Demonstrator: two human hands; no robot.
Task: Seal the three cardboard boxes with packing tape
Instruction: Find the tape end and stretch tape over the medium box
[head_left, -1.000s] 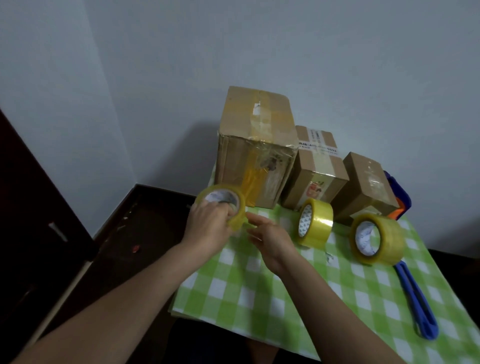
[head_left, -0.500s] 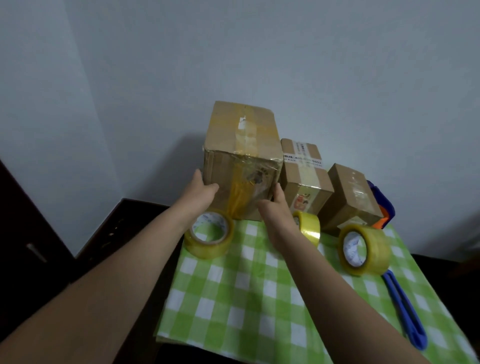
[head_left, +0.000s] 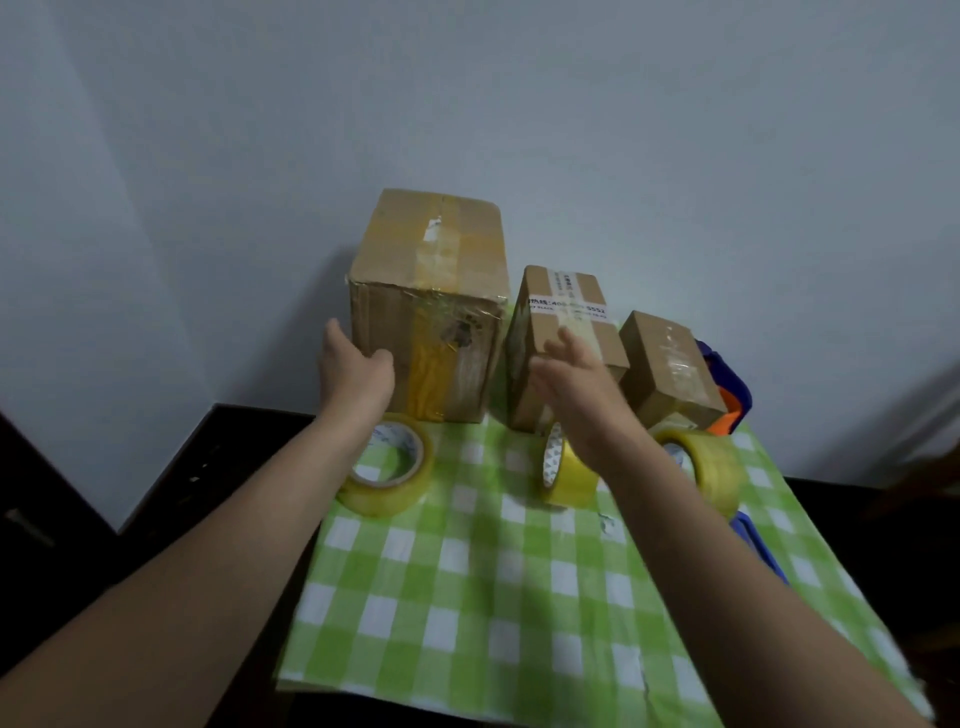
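My left hand (head_left: 358, 374) lies spread against the near left corner of the big box (head_left: 431, 291), fingers straight along its side and thumb on its front face; it grips nothing. My right hand (head_left: 576, 387) is spread wide too, holding nothing, up in front of the middle box (head_left: 569, 291); blur keeps me from telling whether it touches the card. The small box (head_left: 670, 364) stands just beyond that hand, to its right. All three carry tape strips on top. Under my left wrist a clear tape roll (head_left: 387, 470) lies flat; below my right wrist a yellow roll (head_left: 563, 480) stands on edge. My worry: pushing the tall box from one side would swing or tip it into its neighbour, and a dropped right forearm would send the upright roll rolling off the checked cloth (head_left: 493, 597).
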